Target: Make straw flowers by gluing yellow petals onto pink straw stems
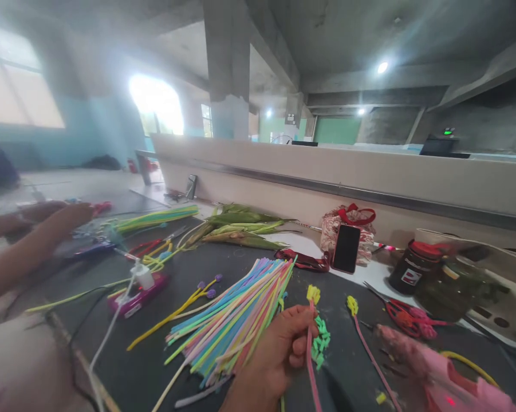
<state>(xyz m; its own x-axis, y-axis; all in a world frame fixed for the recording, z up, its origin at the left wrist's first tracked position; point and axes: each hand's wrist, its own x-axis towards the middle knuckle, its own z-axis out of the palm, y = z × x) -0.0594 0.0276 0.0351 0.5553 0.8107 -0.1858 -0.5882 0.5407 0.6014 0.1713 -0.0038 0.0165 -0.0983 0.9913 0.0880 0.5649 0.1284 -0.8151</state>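
My left hand (283, 343) reaches up from the bottom middle, closed in a pinch. Between its thumb and fingers stands a pink pipe cleaner (311, 372), topped by a cluster of short yellow pieces (313, 294). Just behind the fingers lies a small pile of green cut pieces (321, 343). Left of the hand fans out a bundle of pastel pipe cleaners (232, 320). A second pink stem with a yellow tip (352, 306) rests to the right. Farther right is what looks like a pink glue gun (416, 349), partly blurred. My right hand does not show.
Red-handled scissors (404, 317), a dark jar with a red lid (414, 269) and a phone (346, 249) occupy the right. Green corn ears (240, 229) lie at the back. A purple power strip (141, 294) trails a white cable. Another person's arms (38, 240) work at left.
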